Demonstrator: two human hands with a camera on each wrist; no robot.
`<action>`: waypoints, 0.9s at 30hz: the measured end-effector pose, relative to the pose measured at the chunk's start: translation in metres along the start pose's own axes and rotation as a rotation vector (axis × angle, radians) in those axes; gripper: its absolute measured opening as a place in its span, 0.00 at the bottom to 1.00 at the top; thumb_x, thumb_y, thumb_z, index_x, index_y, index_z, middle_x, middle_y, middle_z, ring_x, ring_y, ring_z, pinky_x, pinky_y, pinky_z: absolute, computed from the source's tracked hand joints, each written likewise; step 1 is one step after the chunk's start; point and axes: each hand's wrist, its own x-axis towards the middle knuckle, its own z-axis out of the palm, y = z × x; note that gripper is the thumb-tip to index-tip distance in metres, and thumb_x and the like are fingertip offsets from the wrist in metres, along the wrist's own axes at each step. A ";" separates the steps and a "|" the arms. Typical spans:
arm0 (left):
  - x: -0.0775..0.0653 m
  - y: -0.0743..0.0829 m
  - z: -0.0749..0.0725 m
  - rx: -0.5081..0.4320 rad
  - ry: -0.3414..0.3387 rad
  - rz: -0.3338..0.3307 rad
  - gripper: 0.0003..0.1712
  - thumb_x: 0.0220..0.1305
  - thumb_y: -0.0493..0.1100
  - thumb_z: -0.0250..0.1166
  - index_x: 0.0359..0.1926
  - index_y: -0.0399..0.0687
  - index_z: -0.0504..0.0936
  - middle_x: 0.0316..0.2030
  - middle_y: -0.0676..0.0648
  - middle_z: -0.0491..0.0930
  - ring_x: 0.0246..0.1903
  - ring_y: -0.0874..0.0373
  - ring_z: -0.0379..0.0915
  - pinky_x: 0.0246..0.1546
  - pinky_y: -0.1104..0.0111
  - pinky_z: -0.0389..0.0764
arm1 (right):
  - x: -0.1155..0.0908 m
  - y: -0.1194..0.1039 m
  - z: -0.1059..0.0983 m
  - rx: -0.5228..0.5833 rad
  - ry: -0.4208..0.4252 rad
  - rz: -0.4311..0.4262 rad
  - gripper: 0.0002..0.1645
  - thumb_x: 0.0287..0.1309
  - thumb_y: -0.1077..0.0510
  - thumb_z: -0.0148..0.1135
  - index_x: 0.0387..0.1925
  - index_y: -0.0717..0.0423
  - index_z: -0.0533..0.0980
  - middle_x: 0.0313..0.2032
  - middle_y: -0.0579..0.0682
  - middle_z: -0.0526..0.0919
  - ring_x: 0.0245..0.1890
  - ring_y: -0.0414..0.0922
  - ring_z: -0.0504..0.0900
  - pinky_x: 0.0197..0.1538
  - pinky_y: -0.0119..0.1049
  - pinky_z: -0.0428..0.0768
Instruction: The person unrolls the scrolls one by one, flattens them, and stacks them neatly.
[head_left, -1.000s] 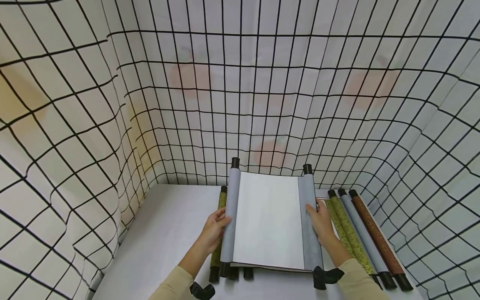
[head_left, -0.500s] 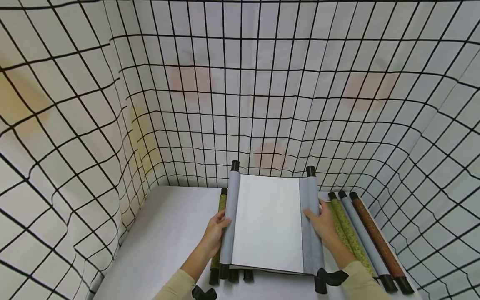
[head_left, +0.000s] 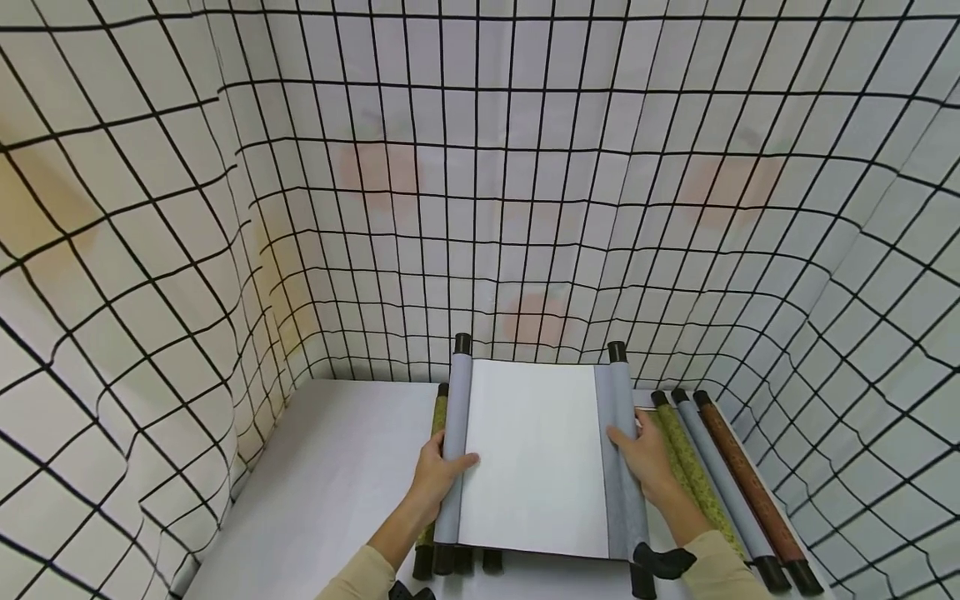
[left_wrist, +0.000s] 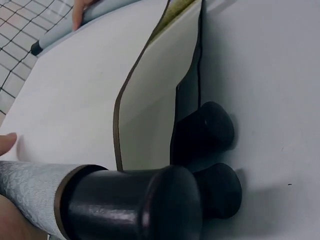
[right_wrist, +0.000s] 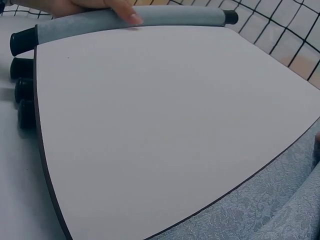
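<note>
A blue-grey scroll with black rod ends is partly unrolled, its white paper (head_left: 536, 458) stretched between two rolls. My left hand (head_left: 435, 475) grips the left roll (head_left: 461, 400), the thumb lying over it onto the paper's edge. Around the right roll (head_left: 624, 417) curls my right hand (head_left: 647, 454), thumb on the inner side. Close up in the left wrist view is the left roll's black end (left_wrist: 135, 200), with more dark rod ends (left_wrist: 217, 125) beneath the paper. Brocade backing (right_wrist: 240, 210) shows near the right roll in the right wrist view.
A green scroll (head_left: 440, 408) lies under the left side. At the right lie rolled green (head_left: 693, 475), blue-grey (head_left: 726, 492) and brown (head_left: 750, 483) scrolls. Black wire mesh (head_left: 525, 250) surrounds the white table (head_left: 315, 483) at the back and sides.
My left thumb has slid across the left roll onto the white paper. The right hand keeps its hold. The whole scene sits slightly lower in the head view.
</note>
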 end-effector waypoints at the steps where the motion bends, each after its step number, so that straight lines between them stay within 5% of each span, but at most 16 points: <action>1: 0.000 0.000 -0.001 0.017 0.008 -0.004 0.48 0.60 0.42 0.78 0.74 0.30 0.62 0.63 0.33 0.72 0.58 0.38 0.72 0.57 0.47 0.74 | 0.000 0.001 0.000 0.001 0.000 -0.002 0.43 0.75 0.55 0.61 0.79 0.64 0.52 0.65 0.73 0.69 0.60 0.63 0.73 0.53 0.52 0.73; 12: -0.004 -0.005 -0.011 0.051 -0.032 0.043 0.40 0.64 0.35 0.70 0.72 0.28 0.65 0.61 0.33 0.72 0.59 0.37 0.71 0.55 0.46 0.75 | -0.001 0.012 0.000 -0.001 0.014 -0.003 0.40 0.73 0.56 0.63 0.77 0.64 0.57 0.60 0.72 0.73 0.54 0.61 0.77 0.45 0.44 0.75; 27: -0.001 -0.010 -0.019 0.102 0.037 0.000 0.33 0.61 0.37 0.61 0.67 0.29 0.70 0.55 0.35 0.76 0.52 0.42 0.73 0.50 0.49 0.75 | -0.001 0.014 -0.001 -0.019 0.016 0.005 0.41 0.72 0.55 0.64 0.77 0.65 0.57 0.60 0.73 0.73 0.54 0.62 0.77 0.44 0.44 0.76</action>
